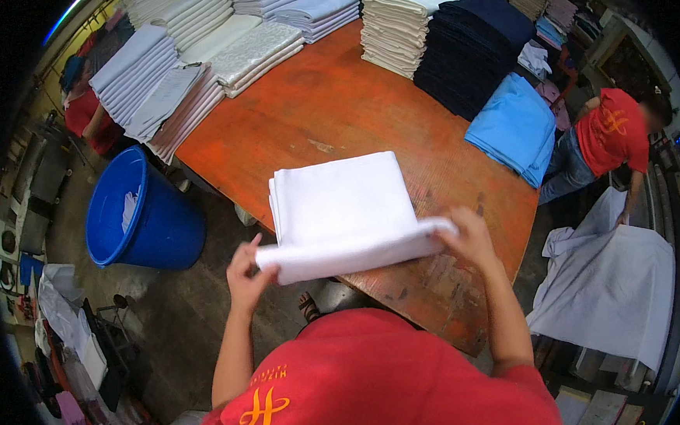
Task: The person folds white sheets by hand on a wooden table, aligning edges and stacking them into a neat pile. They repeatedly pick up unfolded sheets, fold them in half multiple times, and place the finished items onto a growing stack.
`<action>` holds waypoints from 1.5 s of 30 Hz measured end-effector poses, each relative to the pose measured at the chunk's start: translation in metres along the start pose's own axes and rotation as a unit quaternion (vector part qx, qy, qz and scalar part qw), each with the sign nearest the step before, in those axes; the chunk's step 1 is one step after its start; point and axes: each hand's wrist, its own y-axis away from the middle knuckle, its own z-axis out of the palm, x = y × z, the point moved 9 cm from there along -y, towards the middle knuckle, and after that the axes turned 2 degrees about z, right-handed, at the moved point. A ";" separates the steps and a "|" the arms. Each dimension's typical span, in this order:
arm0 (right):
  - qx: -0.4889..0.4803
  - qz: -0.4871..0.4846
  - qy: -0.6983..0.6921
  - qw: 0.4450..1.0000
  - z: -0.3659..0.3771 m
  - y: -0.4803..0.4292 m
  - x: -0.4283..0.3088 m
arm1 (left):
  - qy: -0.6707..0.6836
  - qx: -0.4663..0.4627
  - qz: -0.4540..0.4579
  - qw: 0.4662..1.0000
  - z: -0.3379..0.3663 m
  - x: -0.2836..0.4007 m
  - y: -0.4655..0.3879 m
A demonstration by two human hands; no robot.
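Observation:
A folded white cloth (354, 255) stretches between my two hands, held by its ends just above the near edge of the table. My left hand (249, 273) pinches its left end, thumb and fingers on either side. At the other end my right hand (467, 237) grips the cloth; that hand is slightly blurred. Directly behind lies a flat white folded stack (339, 198) on the orange wooden table (288, 122). The held cloth overlaps the near side of this stack, and whether the two are one piece I cannot tell.
Folded linens (139, 78) line the table's far left. Cream cloths (396, 34), dark navy cloths (465, 59) and light blue cloths (513, 126) stand along its right. A blue bin (171, 217) is at left. One person (609, 131) handles a white sheet (613, 289); another person (92, 119) stands far left.

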 end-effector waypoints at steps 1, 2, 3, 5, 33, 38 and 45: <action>0.014 0.050 -0.022 0.998 0.004 -0.023 0.015 | 0.048 0.048 -0.065 0.996 -0.008 -0.025 -0.010; 0.037 0.063 -0.049 0.996 0.011 -0.052 0.027 | 0.118 0.039 -0.073 0.990 -0.001 -0.044 -0.030; 0.059 0.121 -0.098 0.986 0.034 -0.082 0.046 | 0.199 0.037 -0.076 0.976 0.006 -0.063 -0.050; 0.120 0.161 -0.184 0.962 0.078 -0.130 0.079 | 0.280 0.062 -0.087 0.954 0.024 -0.100 -0.069; -0.026 0.359 -0.125 0.924 0.215 -0.013 0.094 | 0.346 -0.108 -0.259 0.895 0.014 -0.182 -0.030; -0.040 0.171 -0.182 0.967 0.243 -0.076 -0.042 | 0.341 -0.130 -0.228 0.903 -0.073 -0.214 -0.016; -0.035 0.057 -0.057 0.996 0.249 -0.182 -0.238 | 0.395 0.020 -0.226 0.890 -0.170 -0.235 -0.017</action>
